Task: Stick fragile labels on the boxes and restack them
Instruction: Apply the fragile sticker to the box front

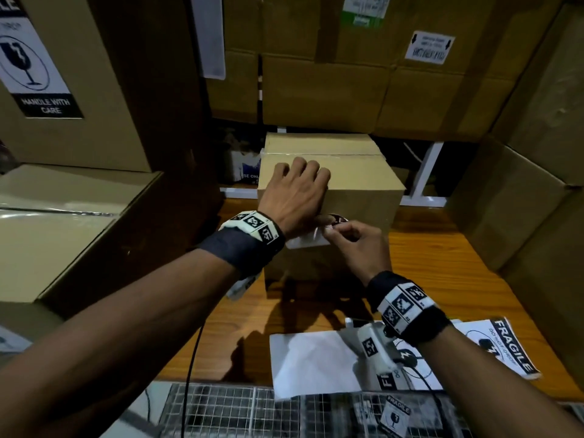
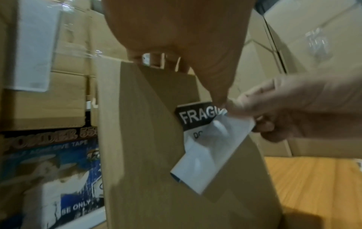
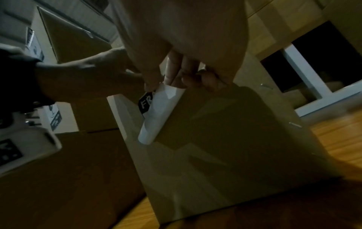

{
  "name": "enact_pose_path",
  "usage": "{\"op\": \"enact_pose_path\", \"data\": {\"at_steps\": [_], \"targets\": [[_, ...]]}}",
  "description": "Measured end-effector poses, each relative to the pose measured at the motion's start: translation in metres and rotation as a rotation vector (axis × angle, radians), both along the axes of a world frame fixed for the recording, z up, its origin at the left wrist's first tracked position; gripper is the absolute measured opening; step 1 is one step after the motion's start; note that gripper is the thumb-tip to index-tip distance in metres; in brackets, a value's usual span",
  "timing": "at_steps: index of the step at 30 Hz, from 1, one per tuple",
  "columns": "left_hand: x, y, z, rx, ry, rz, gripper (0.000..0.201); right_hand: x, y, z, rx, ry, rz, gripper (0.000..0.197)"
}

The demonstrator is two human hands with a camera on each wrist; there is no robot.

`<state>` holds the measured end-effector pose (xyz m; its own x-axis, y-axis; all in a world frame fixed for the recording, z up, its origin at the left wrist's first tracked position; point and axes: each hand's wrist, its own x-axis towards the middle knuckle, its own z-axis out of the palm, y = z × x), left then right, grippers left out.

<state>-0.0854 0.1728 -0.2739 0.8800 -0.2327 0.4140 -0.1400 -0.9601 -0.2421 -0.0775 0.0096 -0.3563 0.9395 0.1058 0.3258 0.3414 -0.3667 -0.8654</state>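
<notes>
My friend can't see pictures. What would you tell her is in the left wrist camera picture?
A left hand presses its thumb on the black FRAGILE label on the side of a brown cardboard box, while the right hand pinches the white backing paper curling off it. More cartons are stacked behind, and a wooden tabletop shows at lower right.

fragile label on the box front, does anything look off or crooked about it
Only its top black strip is stuck to the box. The rest of the fragile label hangs loose with its white backing curled, pinched by the right hand. The left hand steadies the box. It looks mid-application, not damaged.
</notes>
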Motion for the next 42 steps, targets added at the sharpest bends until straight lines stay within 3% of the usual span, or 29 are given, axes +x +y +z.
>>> {"op": "enact_pose_path", "data": {"at_steps": [8,13,19,23,30,36,39,42], "targets": [[0.016,0.000,0.002,0.107,-0.007,-0.020,0.053,0.010,-0.006,-0.013,-0.030,-0.025,0.073,0.008],[0.018,-0.001,0.000,0.117,-0.007,-0.012,0.054,0.008,-0.032,-0.028,-0.187,-0.329,0.199,0.014],[0.019,0.000,-0.001,0.126,-0.026,-0.020,0.054,0.021,-0.056,-0.038,-0.758,-0.499,0.366,0.056],[0.018,-0.001,-0.003,0.126,-0.035,-0.014,0.057,0.021,-0.060,-0.043,-0.907,-0.439,0.336,0.073],[0.019,-0.001,-0.007,0.127,-0.062,-0.008,0.054,0.024,-0.049,-0.051,-1.066,-0.444,0.262,0.039],[0.019,0.000,-0.008,0.129,-0.082,-0.017,0.051,0.021,-0.037,-0.041,-1.013,-0.314,0.226,0.033],[0.019,-0.001,-0.009,0.116,-0.080,-0.016,0.053,0.021,-0.034,-0.034,-0.900,-0.338,0.115,0.027],[0.019,-0.002,-0.008,0.109,-0.065,-0.008,0.055,0.023,-0.031,-0.022,-0.717,-0.521,0.011,0.008]]}}
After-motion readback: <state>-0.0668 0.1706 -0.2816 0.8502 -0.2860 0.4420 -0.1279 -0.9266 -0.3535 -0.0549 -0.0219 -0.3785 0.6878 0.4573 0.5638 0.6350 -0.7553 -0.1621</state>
